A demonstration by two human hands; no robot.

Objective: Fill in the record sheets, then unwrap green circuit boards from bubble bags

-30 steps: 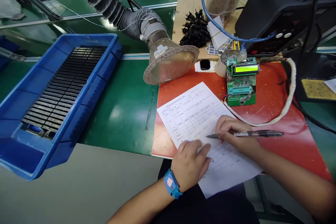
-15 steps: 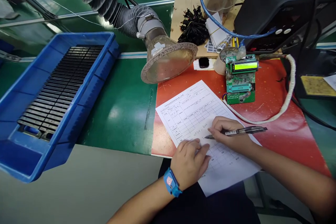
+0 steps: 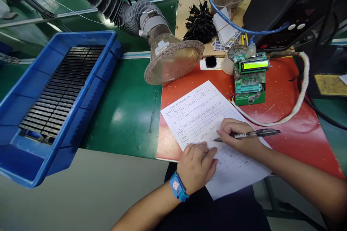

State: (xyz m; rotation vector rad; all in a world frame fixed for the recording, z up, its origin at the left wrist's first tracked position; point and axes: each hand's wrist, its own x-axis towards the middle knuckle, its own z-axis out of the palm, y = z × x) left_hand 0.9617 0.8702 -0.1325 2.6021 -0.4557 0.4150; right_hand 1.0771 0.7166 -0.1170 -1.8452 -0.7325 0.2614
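A printed paper form with a table and handwriting lies on the red mat, its near end hanging over the bench edge. My right hand grips a pen, whose tip touches the sheet beside fresh handwriting. The pen slants, its back end pointing right. My left hand rests on the form's lower left part with thumb and fingers apart, holding nothing. A blue wrist strap is around the left wrist. Behind the right hand stands a green circuit board with a lit display and a teal socket.
A blue plastic bin with black slotted racks stands at left. The fume extraction hood hangs over the bench. Farther back are bundled black cables, a dark soldering station and a blue cable. A white-sleeved cable curves across the red mat.
The pen tip has moved slightly to the right, and a few more marks show on the form. My left hand stays in place. The view has shifted a little.
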